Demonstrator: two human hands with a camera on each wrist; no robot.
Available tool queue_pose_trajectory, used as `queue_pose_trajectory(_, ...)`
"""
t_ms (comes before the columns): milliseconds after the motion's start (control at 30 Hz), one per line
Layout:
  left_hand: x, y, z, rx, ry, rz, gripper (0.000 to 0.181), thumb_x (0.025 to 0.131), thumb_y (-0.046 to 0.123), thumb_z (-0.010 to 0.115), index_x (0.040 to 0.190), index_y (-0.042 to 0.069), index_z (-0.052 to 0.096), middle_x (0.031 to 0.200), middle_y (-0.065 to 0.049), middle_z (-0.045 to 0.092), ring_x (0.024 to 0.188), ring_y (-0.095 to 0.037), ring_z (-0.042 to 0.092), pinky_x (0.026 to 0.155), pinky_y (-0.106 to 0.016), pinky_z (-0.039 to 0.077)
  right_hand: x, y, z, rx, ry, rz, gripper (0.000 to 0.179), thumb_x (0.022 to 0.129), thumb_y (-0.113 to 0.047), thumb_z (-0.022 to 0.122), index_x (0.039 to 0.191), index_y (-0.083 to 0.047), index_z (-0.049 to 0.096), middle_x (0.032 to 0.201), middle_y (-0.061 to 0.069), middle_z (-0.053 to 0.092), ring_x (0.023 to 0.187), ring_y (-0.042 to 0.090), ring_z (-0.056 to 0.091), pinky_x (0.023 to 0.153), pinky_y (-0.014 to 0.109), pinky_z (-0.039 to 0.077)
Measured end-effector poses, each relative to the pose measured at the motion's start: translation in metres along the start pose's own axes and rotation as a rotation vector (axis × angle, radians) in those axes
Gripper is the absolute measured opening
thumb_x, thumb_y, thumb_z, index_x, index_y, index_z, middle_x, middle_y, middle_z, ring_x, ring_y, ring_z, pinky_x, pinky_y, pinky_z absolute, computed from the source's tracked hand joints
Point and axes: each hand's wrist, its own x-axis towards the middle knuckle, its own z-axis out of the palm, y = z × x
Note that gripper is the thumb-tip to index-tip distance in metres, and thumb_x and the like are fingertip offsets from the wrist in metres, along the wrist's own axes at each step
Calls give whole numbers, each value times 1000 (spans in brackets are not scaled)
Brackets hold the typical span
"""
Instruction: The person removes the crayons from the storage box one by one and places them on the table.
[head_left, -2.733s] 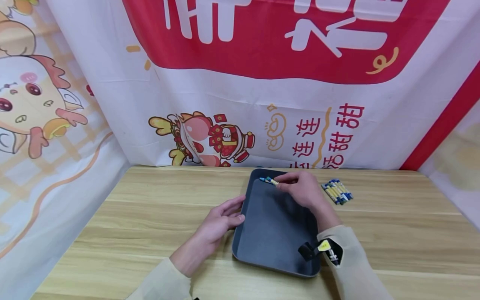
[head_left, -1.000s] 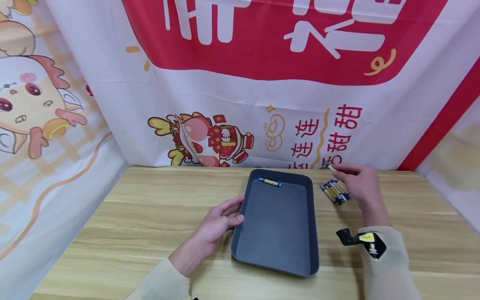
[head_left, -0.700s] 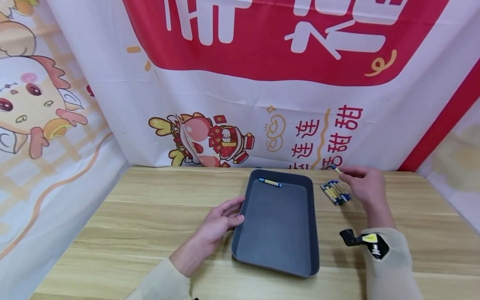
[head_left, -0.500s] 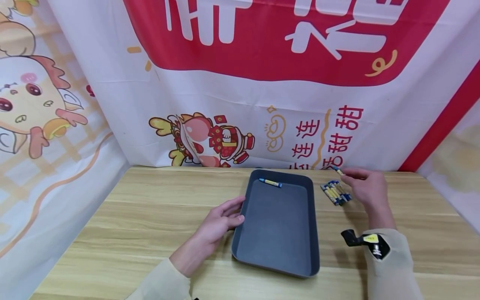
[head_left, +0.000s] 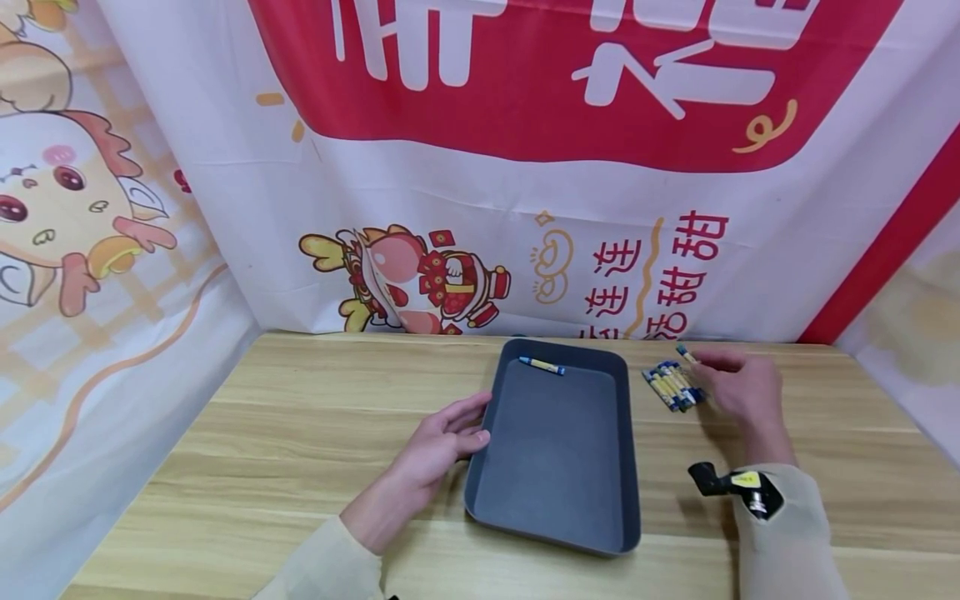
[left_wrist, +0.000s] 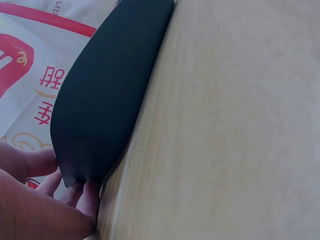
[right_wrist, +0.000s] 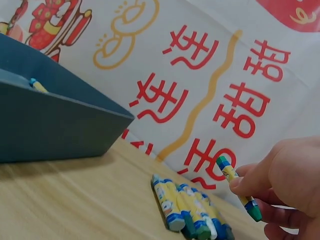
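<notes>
My right hand (head_left: 746, 387) pinches a green-tipped crayon (right_wrist: 240, 186) with a yellow wrapper between thumb and fingers, just right of and above a cluster of several crayons (head_left: 670, 388). Those lie side by side on the table in yellow wrappers with blue and green ends. A dark grey tray (head_left: 551, 467) stands left of them. Inside it, near the far end, lies one blue-tipped crayon (head_left: 542, 366). My left hand (head_left: 431, 450) rests against the tray's left side, its fingers loosely extended. In the left wrist view the fingertips (left_wrist: 90, 197) touch the tray's outer wall (left_wrist: 100, 100).
The wooden table (head_left: 322, 417) reaches back to a white and red printed cloth (head_left: 465, 183) hanging right behind the tray and crayons. Another printed cloth (head_left: 112, 350) hangs on the left side. A small black camera mount (head_left: 750, 492) sits on the right wrist.
From over the tray's far end, my right hand has moved right to beside the crayon cluster. Lately it has lowered slightly with the crayon. The left hand and tray stay put.
</notes>
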Motion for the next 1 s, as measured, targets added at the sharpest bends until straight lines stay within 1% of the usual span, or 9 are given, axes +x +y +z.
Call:
queue_pose_trajectory(100, 0, 0, 0, 0, -2, 1, 55, 105, 7, 61, 158, 20, 52, 163, -13, 52, 154, -35, 46, 128, -57, 35, 3, 4, 2, -1, 3, 23, 48, 107, -38, 61, 148, -14, 63, 150, 22, 62, 131, 37, 58, 97, 41, 48)
queue_pose_trajectory(233, 1, 0, 0, -2, -3, 4, 56, 105, 6, 60, 158, 19, 51, 163, -13, 52, 153, -35, 46, 128, -57, 35, 7, 11, 6, -68, 47, -11, 44, 106, -34, 63, 144, -12, 67, 145, 23, 65, 130, 37, 57, 92, 37, 44)
queue_pose_trajectory(333, 1, -1, 0, -5, -3, 7, 56, 105, 6, 60, 159, 18, 51, 163, -13, 52, 153, -35, 46, 128, -56, 35, 10, 16, 8, -111, 81, -37, 41, 105, -30, 65, 140, -10, 69, 142, 23, 68, 131, 38, 55, 91, 39, 41)
queue_pose_trajectory(433, 1, -1, 0, -7, -1, 8, 56, 105, 5, 60, 158, 18, 51, 163, -13, 52, 153, -35, 46, 128, -56, 36, 11, 18, 9, -126, 90, -36, 40, 104, -28, 66, 139, -9, 70, 141, 23, 68, 132, 40, 55, 94, 42, 41)
queue_pose_trajectory(667, 1, 0, 1, -3, 8, 10, 56, 105, 6, 61, 158, 18, 52, 163, -13, 52, 154, -34, 46, 128, -56, 35, 11, 18, 10, -122, 66, -7, 41, 106, -29, 64, 142, -10, 68, 148, 24, 63, 136, 43, 51, 102, 52, 42)
queue_pose_trajectory(1000, 2, 0, 2, -1, 14, 6, 55, 105, 5, 60, 158, 18, 52, 163, -13, 52, 153, -34, 47, 127, -56, 37, 10, 19, 9, -158, 62, -49, 40, 105, -30, 65, 138, -7, 70, 149, 25, 61, 142, 47, 47, 112, 60, 40)
